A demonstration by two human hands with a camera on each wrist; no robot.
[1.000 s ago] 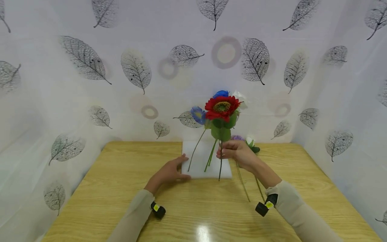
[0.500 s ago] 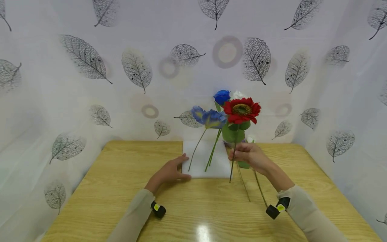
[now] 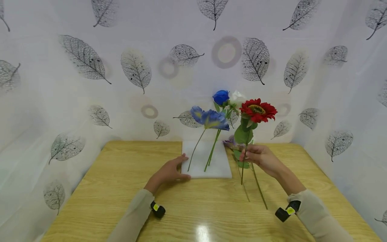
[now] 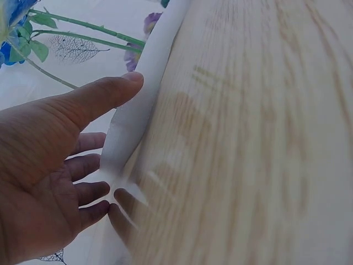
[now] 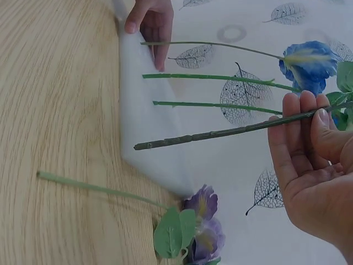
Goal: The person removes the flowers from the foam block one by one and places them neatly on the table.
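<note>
Holding a red flower [image 3: 258, 110] upright by its stem, the right hand [image 3: 262, 158] sits above the worktop [image 3: 121, 188] just to the right of the white foam block [image 3: 217, 168]. Its fingers [image 5: 300, 130] are curled round the stem with the thumb pressing from the other side, as the right wrist view shows; the cut end of the stem hangs free, clear of the block and a little above the wood. The bloom stands to the right of the flowers already standing in the foam.

The left hand [image 3: 168, 172] lies at the left edge of the block, fingers [image 4: 88, 190] straight and relaxed against its side and the thumb stretched along the near edge, gripping nothing.

Three stems rise from the foam: a pale blue flower [image 3: 209, 118] leaning left, a darker blue rose [image 3: 221, 96] behind it, and a white bloom [image 3: 237, 98] beside that. On the worktop right of the block lies a purple flower [image 5: 205, 221] with green leaves, its stem [image 5: 94, 187] running along the wood toward the person; a second loose stem lies next to it in the head view. A curtain with a grey leaf print [image 3: 84, 57] hangs behind and to both sides
</note>
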